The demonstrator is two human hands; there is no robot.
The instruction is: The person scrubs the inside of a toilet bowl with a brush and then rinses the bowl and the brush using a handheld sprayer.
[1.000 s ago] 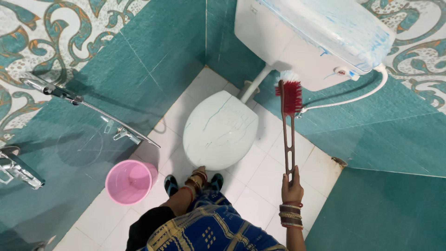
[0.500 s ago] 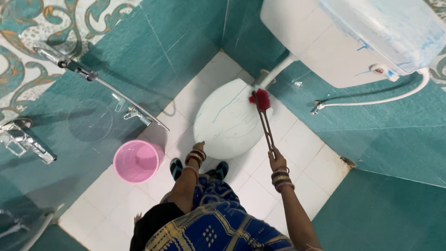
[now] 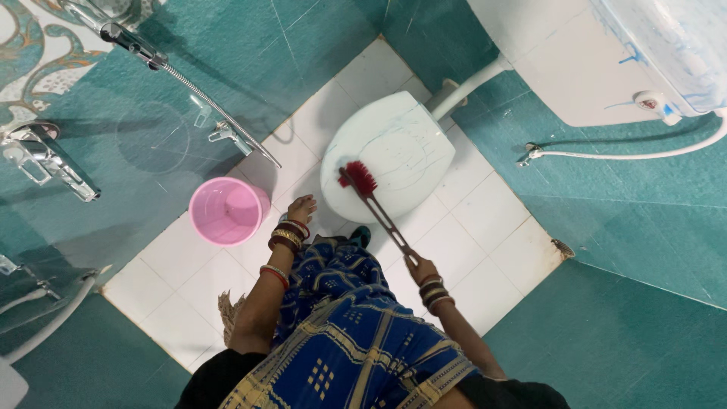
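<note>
view from above of a person standing in a small bathroom with teal wall tiles and a white tiled floor (image 3: pixel 485 220). the right hand (image 3: pixel 419 266), with bangles on the wrist, is closed around the end of a long brown handle of a toilet brush (image 3: pixel 376 209). the brush slants up and to the left from that hand, and its red bristle head rests on the near left edge of the closed white toilet lid (image 3: pixel 397 151). the lid carries thin blue streaks. the left hand (image 3: pixel 301 208), also with bangles, hangs just beside the near left edge of the toilet, fingers loosely apart, holding nothing; whether it touches the toilet cannot be told. a pink bucket (image 3: pixel 227 210) stands on the floor just left of that hand, near the left wall. on the left wall are a metal tap (image 3: pixel 45 159) and a hand sprayer with a metal hose (image 3: pixel 197 98). a white tank (image 3: pixel 606 53) hangs on the wall at the top right, above the toilet, with a white pipe (image 3: pixel 466 89) running down from it. the person wears blue patterned cloth (image 3: pixel 348 333).
</note>
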